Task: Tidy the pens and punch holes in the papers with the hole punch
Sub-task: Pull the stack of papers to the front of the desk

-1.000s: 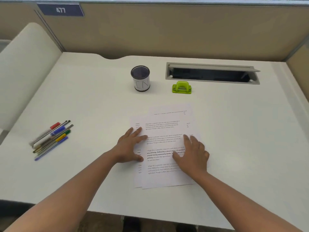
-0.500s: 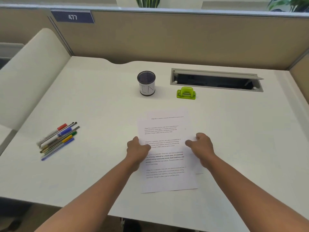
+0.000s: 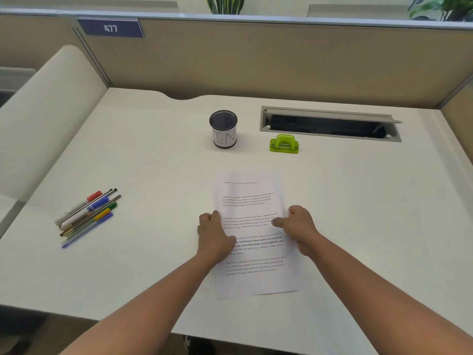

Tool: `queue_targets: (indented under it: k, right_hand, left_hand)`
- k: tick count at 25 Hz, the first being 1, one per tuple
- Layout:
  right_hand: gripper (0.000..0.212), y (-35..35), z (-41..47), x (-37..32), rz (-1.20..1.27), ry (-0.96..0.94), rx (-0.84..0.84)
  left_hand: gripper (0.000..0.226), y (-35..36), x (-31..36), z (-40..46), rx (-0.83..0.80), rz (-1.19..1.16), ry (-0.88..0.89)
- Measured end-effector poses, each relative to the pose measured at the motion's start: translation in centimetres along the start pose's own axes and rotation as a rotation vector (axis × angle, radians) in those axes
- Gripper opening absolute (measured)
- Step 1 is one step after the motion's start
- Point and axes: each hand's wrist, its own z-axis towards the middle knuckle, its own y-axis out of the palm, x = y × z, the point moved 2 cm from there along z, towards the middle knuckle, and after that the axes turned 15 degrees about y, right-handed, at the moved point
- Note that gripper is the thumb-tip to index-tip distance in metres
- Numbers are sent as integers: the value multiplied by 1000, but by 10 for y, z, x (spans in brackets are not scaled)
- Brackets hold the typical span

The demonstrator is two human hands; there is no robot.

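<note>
Gripping the papers [image 3: 252,226] at their side edges, the left hand [image 3: 213,235] and right hand [image 3: 298,224] curl around the stack on the surface [image 3: 153,162]. Beyond the papers stands the hole punch [image 3: 284,144]; the pens [image 3: 88,216] lie well left of them.

1. White tabletop [image 3: 153,162], with a curved cutout along its far edge.
2. Black mesh pen cup [image 3: 223,129], upright at centre rear, with a white label wrapped round it bearing handwritten letters.
3. Grey cable tray [image 3: 330,123] recessed into the tabletop at rear right, its lid tilted open and dark inside.
4. Beige partition wall [image 3: 256,60] behind the tabletop, with a grey top rail.
5. Blue number plate [image 3: 111,28] at the upper left of the partition, reading "477" in mirror image.
6. Cream curved side panel [image 3: 46,119] on the left.
7. Green plant leaves [image 3: 225,3] above the partition; more at top right [image 3: 445,6].
</note>
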Motion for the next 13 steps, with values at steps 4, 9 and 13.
queue_targets:
  k: [4,9,13]
  right_hand:
    - [53,9,-8,0,-424,-44,248]
    - [41,17,-7,0,-298,-62,142]
    - [45,22,-5,5,21,-14,-146]
  left_hand:
    - [52,1,0,1,0,2,-3]
    - [51,2,-3,2,4,4,2]
    - [52,3,-3,1,13,8,3]
